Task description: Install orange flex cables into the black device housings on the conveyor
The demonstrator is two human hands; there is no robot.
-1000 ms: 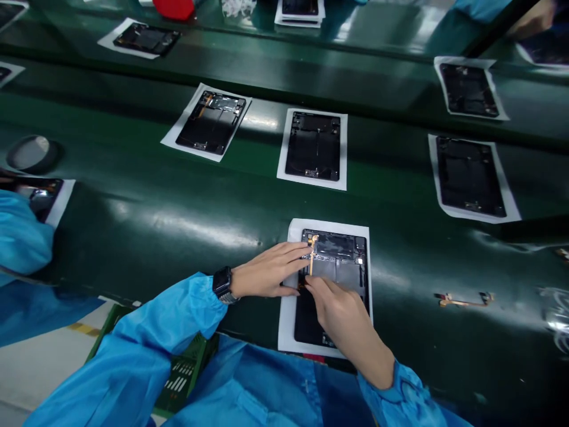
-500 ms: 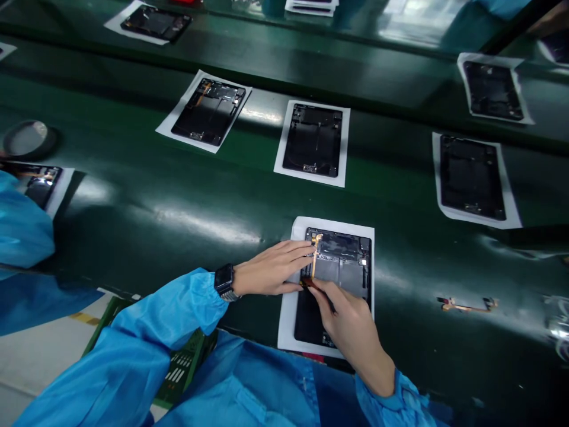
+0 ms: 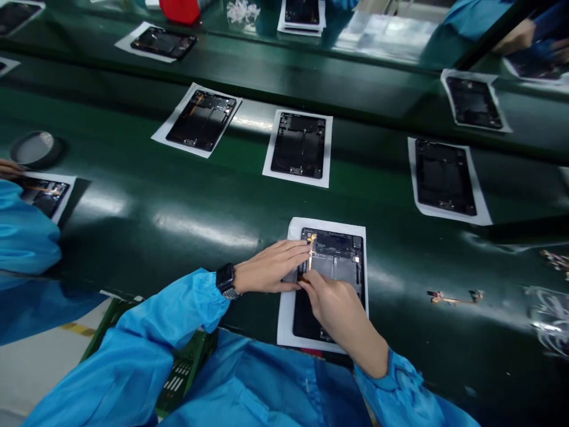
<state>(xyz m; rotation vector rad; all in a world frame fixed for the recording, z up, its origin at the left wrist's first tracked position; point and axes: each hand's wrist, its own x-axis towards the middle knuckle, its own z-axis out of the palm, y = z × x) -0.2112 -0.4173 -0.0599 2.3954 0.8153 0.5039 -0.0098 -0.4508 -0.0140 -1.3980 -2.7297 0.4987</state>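
Left hand: the left hand (image 3: pixel 272 268) lies flat and open, palm down, on the left edge of the open tablet (image 3: pixel 331 279), fingertips touching the top of the orange ribbon cable (image 3: pixel 310 252). It grips nothing; it pins the piece in place.
Right hand: the right hand (image 3: pixel 331 302) rests over the near half of the tablet, thumb and forefinger drawn together at the lower end of the cable. Whether they pinch the cable or only press on it cannot be told.
Cable: a thin orange strip running near to far along the left side of the tablet's insides, between the two hands.
Tablet: it lies back-open on a white sheet (image 3: pixel 287 314) on the near part of the green belt (image 3: pixel 178 219), right in front of the person.
Doing it well: my judgement is that the flat hand should hold the top end down while the other fingers work along the strip with light, even pressure, so it sits straight and does not kink or lift.
Risk: pressing too hard at the lower end could crease the strip or shift the tablet on its sheet.
Around: more open tablets on sheets lie farther out (image 3: pixel 299 145); a loose orange cable (image 3: pixel 453 298) lies on the belt to the right; a roll of tape (image 3: pixel 34 148) lies far left.
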